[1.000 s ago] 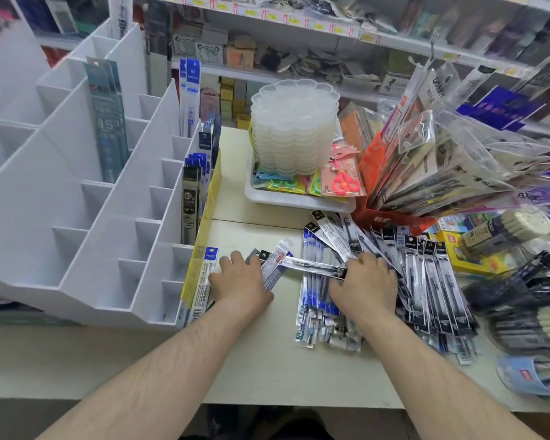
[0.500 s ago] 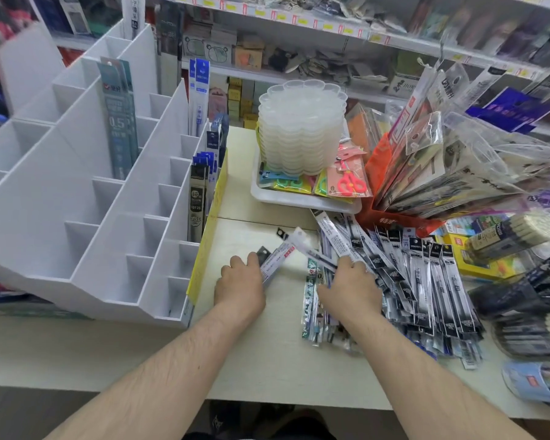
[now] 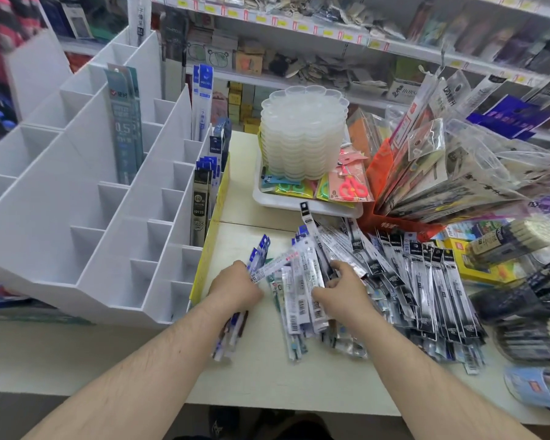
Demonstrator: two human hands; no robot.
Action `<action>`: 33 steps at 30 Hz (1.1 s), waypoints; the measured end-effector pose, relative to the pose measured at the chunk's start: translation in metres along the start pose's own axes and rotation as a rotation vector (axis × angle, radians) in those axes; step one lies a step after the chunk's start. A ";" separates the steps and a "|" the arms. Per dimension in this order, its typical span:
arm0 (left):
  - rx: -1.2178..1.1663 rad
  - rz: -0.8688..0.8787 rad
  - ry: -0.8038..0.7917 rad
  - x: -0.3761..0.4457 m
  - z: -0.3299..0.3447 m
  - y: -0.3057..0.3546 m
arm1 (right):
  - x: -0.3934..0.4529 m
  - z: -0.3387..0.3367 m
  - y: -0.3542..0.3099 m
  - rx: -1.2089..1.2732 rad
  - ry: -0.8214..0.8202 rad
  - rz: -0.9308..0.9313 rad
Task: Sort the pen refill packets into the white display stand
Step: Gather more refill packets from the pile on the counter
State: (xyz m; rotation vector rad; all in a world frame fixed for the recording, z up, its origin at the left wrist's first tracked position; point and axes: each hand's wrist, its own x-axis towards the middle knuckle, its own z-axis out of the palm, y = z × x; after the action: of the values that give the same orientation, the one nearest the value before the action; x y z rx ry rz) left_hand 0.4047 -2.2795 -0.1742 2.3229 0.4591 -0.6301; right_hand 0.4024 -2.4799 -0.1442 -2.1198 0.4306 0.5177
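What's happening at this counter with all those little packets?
A person is sorting long, flat plastic pen refill packets heaped on the pale counter. The left hand holds a small bunch of blue-topped packets, while the right hand picks through the heap. The white compartmented display stand to the left holds only a few packets so far.

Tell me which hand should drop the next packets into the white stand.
Probably the left hand: it already grips a bundle of blue-topped packets and sits right beside the white display stand. The right hand is further from the stand, fingers in the loose pile of packets.
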 end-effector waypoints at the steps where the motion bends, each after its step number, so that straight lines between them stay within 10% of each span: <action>1: -0.130 -0.025 -0.016 0.000 -0.001 0.000 | 0.000 0.002 0.000 0.070 -0.013 0.010; 7: -0.583 -0.085 -0.040 0.000 -0.005 0.007 | 0.002 0.017 -0.007 0.163 -0.058 0.040; 23: 0.054 -0.048 0.092 0.007 0.001 -0.009 | 0.008 0.080 -0.034 -0.699 -0.041 0.036; 33: -0.550 -0.123 0.019 0.000 -0.006 -0.018 | 0.007 0.086 -0.039 -0.452 -0.142 0.089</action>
State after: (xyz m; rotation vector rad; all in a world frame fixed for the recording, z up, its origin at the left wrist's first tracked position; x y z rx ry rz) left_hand 0.3982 -2.2629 -0.1797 1.7898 0.6915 -0.4654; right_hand 0.4093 -2.3885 -0.1657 -2.4789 0.3519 0.8778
